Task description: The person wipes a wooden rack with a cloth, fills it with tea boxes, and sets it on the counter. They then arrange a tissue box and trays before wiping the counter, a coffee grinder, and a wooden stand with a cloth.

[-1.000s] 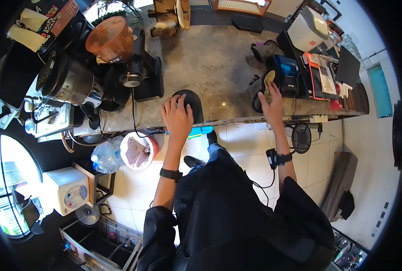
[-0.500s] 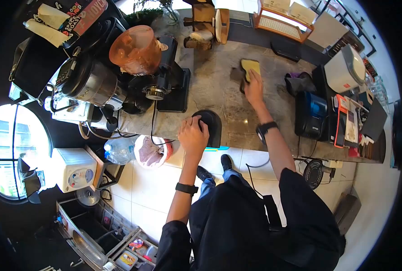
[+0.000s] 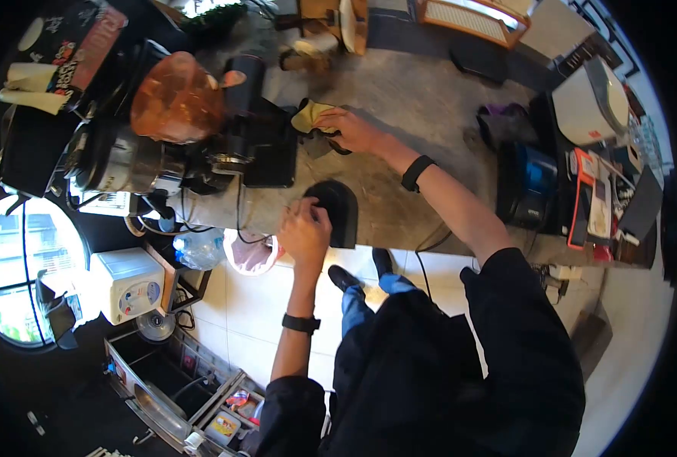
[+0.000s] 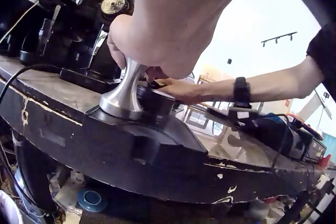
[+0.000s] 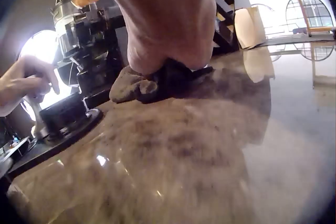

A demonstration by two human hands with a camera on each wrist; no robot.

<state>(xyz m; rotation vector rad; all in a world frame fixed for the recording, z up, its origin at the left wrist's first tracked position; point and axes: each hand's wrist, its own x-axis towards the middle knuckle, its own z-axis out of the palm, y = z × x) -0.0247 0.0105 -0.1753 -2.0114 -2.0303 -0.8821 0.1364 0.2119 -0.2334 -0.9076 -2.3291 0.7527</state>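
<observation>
Steel tamper (image 4: 123,95) sits on the black mat (image 3: 338,213) at the counter's (image 3: 415,107) near edge, left hand (image 3: 305,231) clenched around its top. Over by the grinder (image 3: 243,129), the right hand (image 3: 354,128) bunches a yellow cloth (image 3: 308,116) tight against the stone, rubbing beside the machine's base. Risk, to my eye: one hard sweep and the cloth snags the grinder's cord (image 3: 239,209), or the tamper gets nudged off the edge.
</observation>
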